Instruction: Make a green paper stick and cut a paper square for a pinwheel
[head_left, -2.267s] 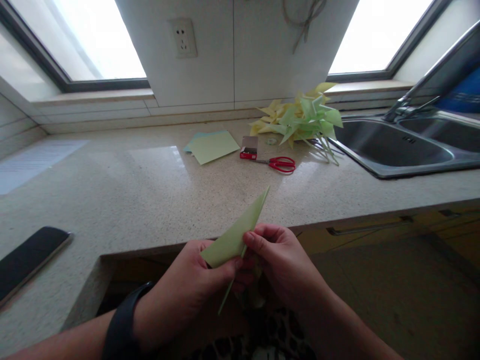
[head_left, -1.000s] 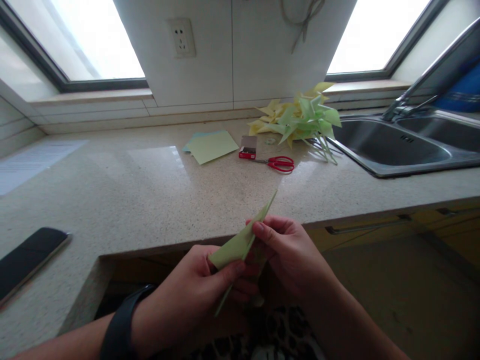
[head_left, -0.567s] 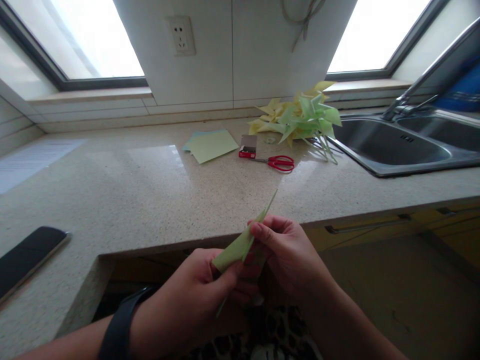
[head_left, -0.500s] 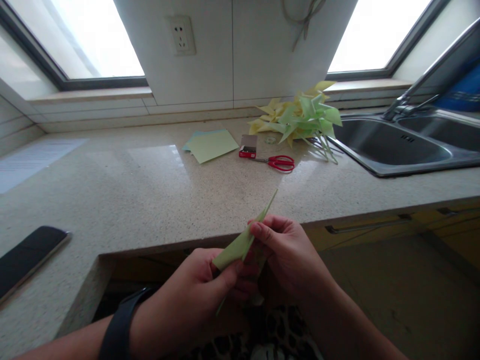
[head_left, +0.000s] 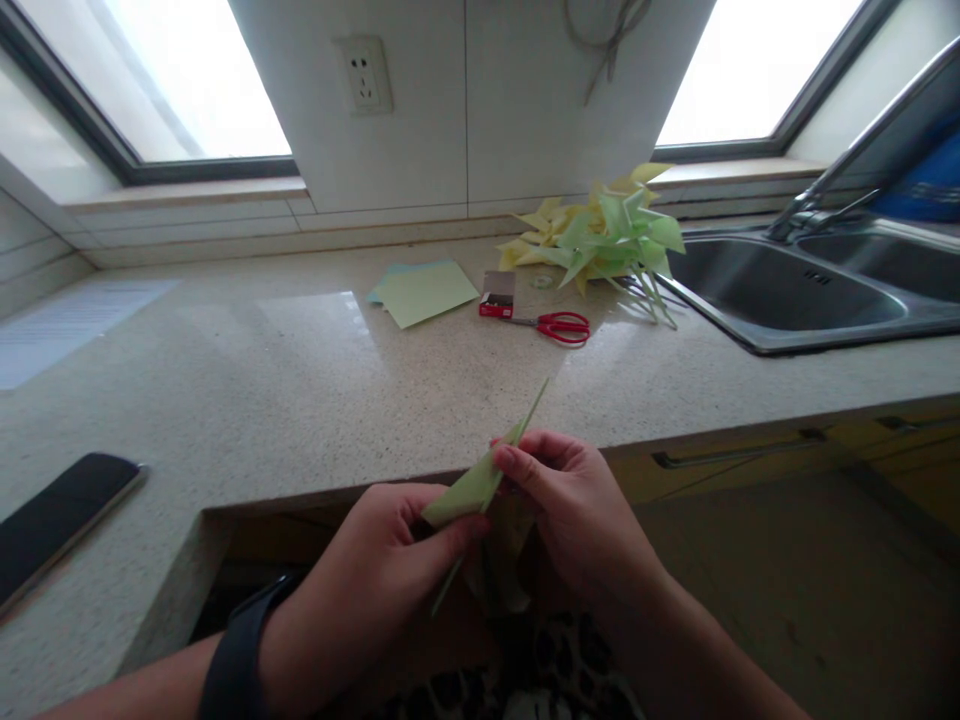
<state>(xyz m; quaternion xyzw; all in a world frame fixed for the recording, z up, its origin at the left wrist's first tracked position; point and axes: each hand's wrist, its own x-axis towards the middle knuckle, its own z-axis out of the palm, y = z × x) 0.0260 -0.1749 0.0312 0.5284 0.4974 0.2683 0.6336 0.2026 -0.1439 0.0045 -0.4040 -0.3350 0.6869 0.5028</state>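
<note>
Speckled countertop (head_left: 300,390), two bright windows (head_left: 172,80), steel sink (head_left: 787,300).

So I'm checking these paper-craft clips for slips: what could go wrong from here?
Both hands, left hand and right hand, pinch the folded paper off the counter edge, in the air; with no surface behind it, the crease might go crooked. The thin stick poking out below could slip free and drop to the floor.

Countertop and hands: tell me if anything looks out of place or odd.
Little stands out. The phone lies at the countertop edge, partly cut off by the frame. The pinwheels sit heaped beside the sink. Both hands pinch folded green paper.
</note>
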